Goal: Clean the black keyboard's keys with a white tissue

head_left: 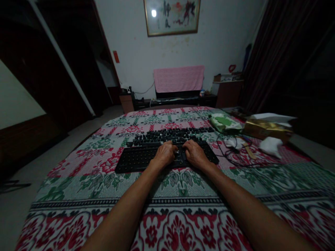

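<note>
A black keyboard (140,158) with its keycaps off lies flat on the patterned tablecloth. Behind it, loose black keycaps (167,134) are spread in rough rows. My left hand (165,153) rests over the middle of the keyboard, fingers curled inward; a small pale spot shows beside its fingertips, too dim to name. Just to its right, my right hand (195,153) lies over the keyboard's right part with its fingers bent and close together. Whatever either hand pinches is hidden by the fingers and the dim light.
At the right, a black cable (232,161) loops over the cloth near a wooden-looking stick (249,150) and crumpled white tissue (271,145). Farther back are a green-and-white packet (224,122) and a gold box (267,129). The tablecloth (104,188) covers the round-edged table.
</note>
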